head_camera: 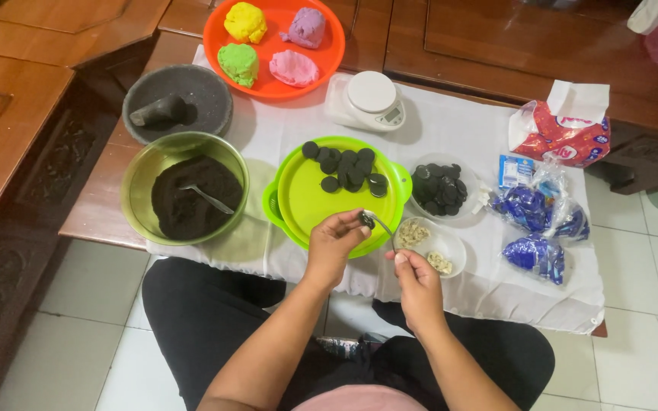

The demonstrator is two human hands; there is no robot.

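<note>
My left hand pinches a dark round cookie over the near edge of the lime green plate. My right hand holds a metal spoon whose tip touches that cookie. Several dark cookie halves lie on the far part of the plate. To the right, a clear bowl holds more dark cookies. A small white bowl with pale cream scrapings sits next to my right hand.
A green bowl of dark crumbs holds a spoon. Behind it is a stone mortar with pestle, an orange plate with coloured dough balls, a white kitchen scale. Blue snack packets and a red-white bag lie right.
</note>
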